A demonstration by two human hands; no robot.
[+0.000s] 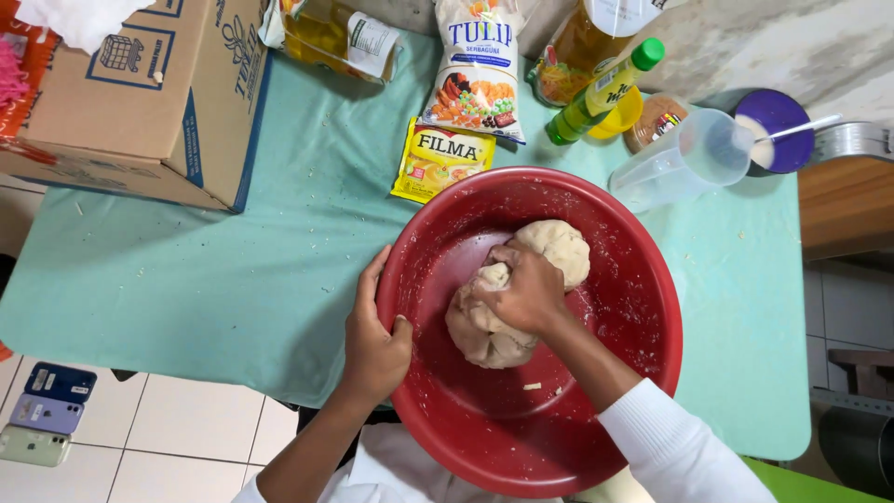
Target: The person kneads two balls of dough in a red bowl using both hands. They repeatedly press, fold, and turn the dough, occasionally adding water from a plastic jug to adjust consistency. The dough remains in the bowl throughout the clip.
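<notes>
We look down on a counter covered with a pale green cloth. Below it we see a floor of white square tiles with dark joints. At the right edge stands a wooden surface, with grey tiles beneath it. At the top right we note a grey, mottled wall. Lighting is even and soft.

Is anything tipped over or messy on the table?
Yes. A clear measuring jug lies on its side behind the red bowl, and a green-capped bottle lies tilted beside it. Small crumbs speckle the green tablecloth. The left hand steadies the bowl's rim while the right hand presses the dough.
</notes>
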